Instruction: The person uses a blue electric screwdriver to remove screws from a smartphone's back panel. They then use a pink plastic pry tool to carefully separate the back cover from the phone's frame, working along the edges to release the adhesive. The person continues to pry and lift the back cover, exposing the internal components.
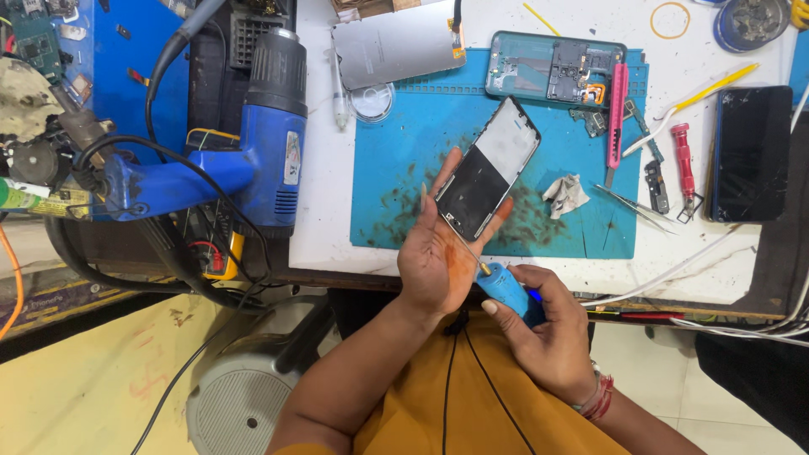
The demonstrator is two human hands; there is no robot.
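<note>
Two hands are working mid-frame: left hand (438,257) is cradling the phone frame (489,168), long axis running upper right, while right hand (539,324) fingers are pinching a blue screwdriver (504,284) toward its lower end.

heat gun (253,143) crowds left, mat (404,143) open

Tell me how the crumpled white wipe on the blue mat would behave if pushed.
The crumpled wipe looks light and floppy, so it would probably slide or tumble rather than resist. Its loose folds suggest it would squash easily. Lying on the blue mat, it seems unlikely to roll far.
</note>
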